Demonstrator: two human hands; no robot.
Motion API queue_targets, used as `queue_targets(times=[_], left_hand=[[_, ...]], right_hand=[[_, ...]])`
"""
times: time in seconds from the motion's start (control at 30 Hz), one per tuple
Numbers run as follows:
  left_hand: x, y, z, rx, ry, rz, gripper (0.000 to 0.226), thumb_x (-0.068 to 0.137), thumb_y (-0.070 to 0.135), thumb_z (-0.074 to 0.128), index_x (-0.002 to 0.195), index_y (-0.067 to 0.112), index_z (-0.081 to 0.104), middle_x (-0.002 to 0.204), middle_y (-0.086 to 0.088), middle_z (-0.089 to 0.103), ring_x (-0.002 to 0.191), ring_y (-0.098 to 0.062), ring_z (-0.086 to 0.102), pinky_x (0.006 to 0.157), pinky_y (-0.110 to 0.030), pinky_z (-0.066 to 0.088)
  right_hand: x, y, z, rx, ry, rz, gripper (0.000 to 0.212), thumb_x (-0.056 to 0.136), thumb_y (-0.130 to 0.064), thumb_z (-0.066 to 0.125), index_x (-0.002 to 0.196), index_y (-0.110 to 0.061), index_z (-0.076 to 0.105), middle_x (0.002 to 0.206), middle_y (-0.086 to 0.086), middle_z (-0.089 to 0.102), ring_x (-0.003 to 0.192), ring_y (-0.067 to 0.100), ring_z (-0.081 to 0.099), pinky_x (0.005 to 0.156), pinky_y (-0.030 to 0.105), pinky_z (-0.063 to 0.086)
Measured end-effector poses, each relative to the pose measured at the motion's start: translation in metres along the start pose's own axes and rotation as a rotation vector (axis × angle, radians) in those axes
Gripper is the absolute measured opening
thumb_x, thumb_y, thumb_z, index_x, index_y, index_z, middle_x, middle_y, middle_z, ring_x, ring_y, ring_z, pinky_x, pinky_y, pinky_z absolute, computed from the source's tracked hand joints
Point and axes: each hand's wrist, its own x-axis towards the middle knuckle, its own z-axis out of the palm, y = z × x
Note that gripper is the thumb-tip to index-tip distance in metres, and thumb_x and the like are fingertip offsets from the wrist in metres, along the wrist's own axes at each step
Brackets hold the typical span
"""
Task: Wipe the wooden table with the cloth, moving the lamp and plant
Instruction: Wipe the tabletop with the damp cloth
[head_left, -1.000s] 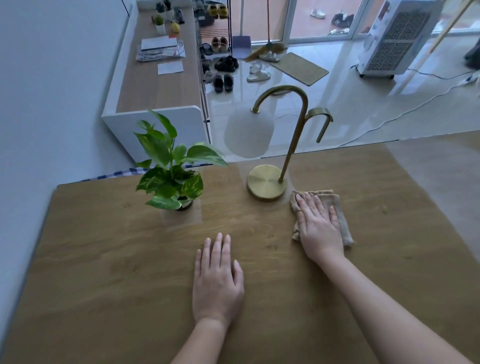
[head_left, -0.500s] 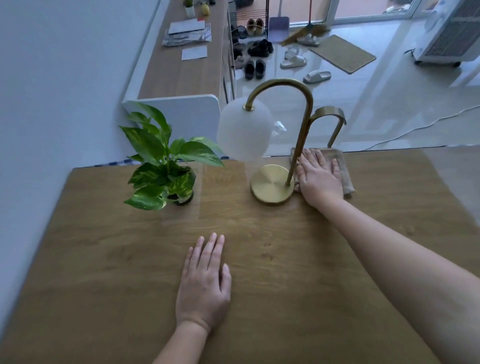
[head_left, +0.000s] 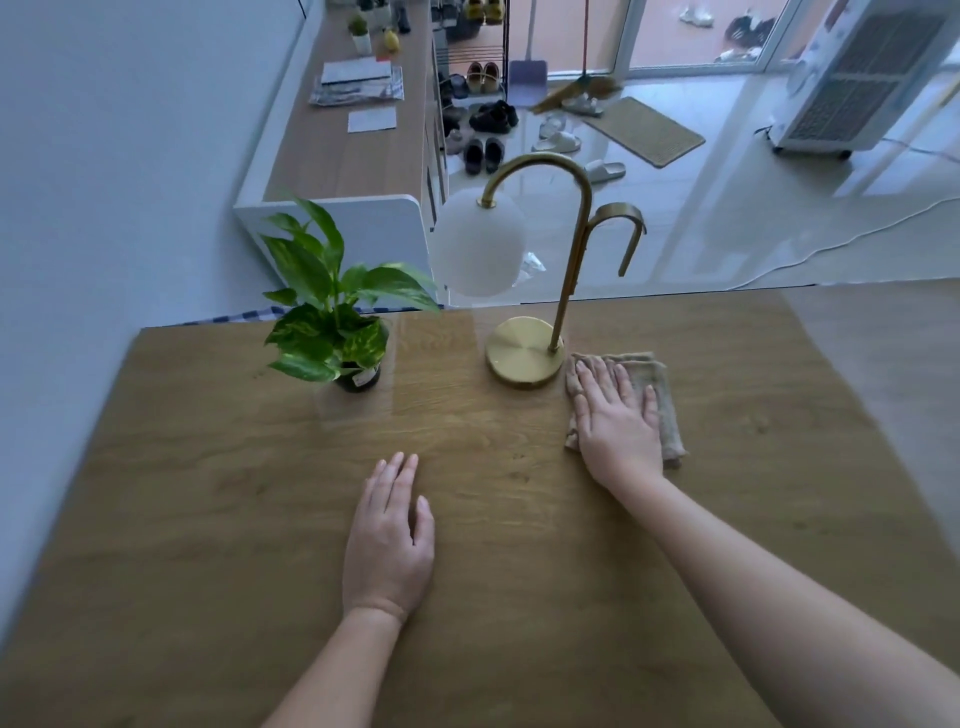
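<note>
Wood-grain table fills the lower field of the head view. Right hand lies flat, palm down, on a folded beige cloth, fingers extended and slightly spread, pressing rather than gripping; cloth edges show at 12 and 3 o'clock of the hand. Cloth sits just beside the lamp, at about 3 o'clock of its round brass base; contact between the two cannot be told. Lamp stem arches toward 10 o'clock to a white globe shade hanging above the far table edge. Potted plant stands at 9 o'clock of the lamp base, well apart from it. Left hand rests flat on bare wood near table centre, fingers close together, holding nothing, at roughly 7 o'clock of the lamp.
</note>
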Motion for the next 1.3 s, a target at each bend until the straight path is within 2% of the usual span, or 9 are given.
queue_targets(times=[0.07,0.17,0.33,0.47,0.57,0.97,1.3], left_hand=[[-0.009,-0.01,-0.009,-0.017,0.025,-0.054,0.051,0.107,0.021,0.054,0.158,0.018,0.05,0.166,0.001,0.044,0.159,-0.018,0.03,0.13,-0.036,0.022],[-0.027,-0.056,-0.037,0.021,0.093,-0.114,0.053,0.104,0.028,0.046,0.154,0.013,0.055,0.162,-0.006,0.049,0.155,-0.027,0.038,0.129,-0.042,0.027],[-0.048,-0.151,-0.084,0.144,0.17,-0.17,0.061,0.099,0.035,0.039,0.145,0.002,0.061,0.153,-0.019,0.056,0.144,-0.041,0.049,0.121,-0.058,0.038],[-0.051,-0.202,-0.107,0.214,0.198,-0.198,0.065,0.099,0.038,0.037,0.149,0.003,0.057,0.157,-0.021,0.052,0.147,-0.043,0.044,0.124,-0.059,0.034],[-0.049,-0.208,-0.105,0.226,0.204,-0.204,0.065,0.099,0.038,0.037,0.153,0.004,0.054,0.159,-0.02,0.05,0.15,-0.041,0.04,0.127,-0.055,0.029],[-0.047,-0.214,-0.104,0.268,0.181,-0.189,0.064,0.099,0.035,0.039,0.156,0.008,0.051,0.16,-0.015,0.051,0.152,-0.037,0.039,0.129,-0.05,0.026],[-0.048,-0.211,-0.102,0.267,0.216,-0.186,0.063,0.1,0.034,0.04,0.156,0.007,0.051,0.16,-0.015,0.051,0.152,-0.038,0.041,0.126,-0.054,0.03]], right_hand=[[-0.014,-0.006,0.006,0.002,-0.006,0.03,0.057,0.112,-0.048,0.013,0.168,-0.043,0.008,0.175,-0.023,-0.002,0.163,0.007,-0.005,0.131,0.047,-0.007],[-0.043,-0.028,0.017,-0.002,0.004,0.066,0.057,0.112,-0.048,0.013,0.168,-0.042,0.006,0.175,-0.023,-0.002,0.163,0.007,-0.006,0.131,0.047,-0.007],[-0.072,-0.074,0.038,0.001,0.0,0.077,0.057,0.112,-0.049,0.013,0.168,-0.043,0.003,0.175,-0.023,-0.004,0.162,0.006,-0.008,0.131,0.046,-0.008],[-0.084,-0.122,0.056,-0.011,-0.005,0.016,0.057,0.112,-0.048,0.012,0.168,-0.042,0.003,0.175,-0.022,-0.005,0.162,0.006,-0.009,0.131,0.047,-0.009],[-0.087,-0.161,0.07,-0.019,-0.006,-0.047,0.057,0.112,-0.048,0.011,0.168,-0.042,0.004,0.175,-0.021,-0.006,0.162,0.007,-0.011,0.131,0.047,-0.01],[-0.09,-0.345,0.13,0.056,-0.093,-0.371,0.057,0.114,-0.041,0.015,0.17,-0.034,0.011,0.177,-0.016,0.001,0.164,0.013,-0.007,0.13,0.05,-0.013],[-0.072,-0.362,0.141,0.055,-0.103,-0.457,0.056,0.113,-0.044,0.012,0.169,-0.038,0.013,0.177,-0.017,0.004,0.163,0.009,-0.006,0.131,0.048,-0.009]])
